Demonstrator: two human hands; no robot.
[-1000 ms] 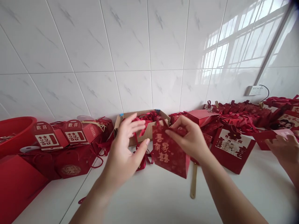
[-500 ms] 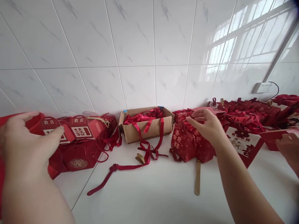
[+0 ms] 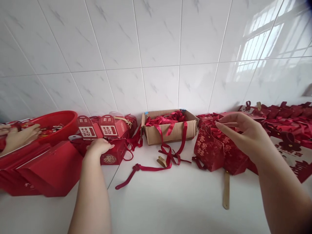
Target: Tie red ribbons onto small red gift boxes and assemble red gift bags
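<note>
My left hand (image 3: 98, 148) reaches to the left and curls over the top of a red hexagonal gift box (image 3: 112, 157) with a gold emblem, in the row below the tiled wall. My right hand (image 3: 245, 133) hovers with fingers stretched and apart, holding nothing, just above a small red paper bag (image 3: 209, 151) with gold characters that stands on the white table (image 3: 170, 201). A second similar bag (image 3: 234, 159) stands right behind it, under my wrist.
A cardboard box (image 3: 170, 133) spilling red ribbons stands at the wall, with a loose ribbon (image 3: 143, 168) before it. A tan strip (image 3: 226, 191) lies near the bags. Flat red boxes (image 3: 48, 169), a red basin (image 3: 59, 122) and another person's hand (image 3: 17, 138) are left. More red bags (image 3: 280, 113) fill the right.
The right hand set the small red bag down and lifted off it. My left hand swung left and landed on the red hexagonal box. The view turned left.
</note>
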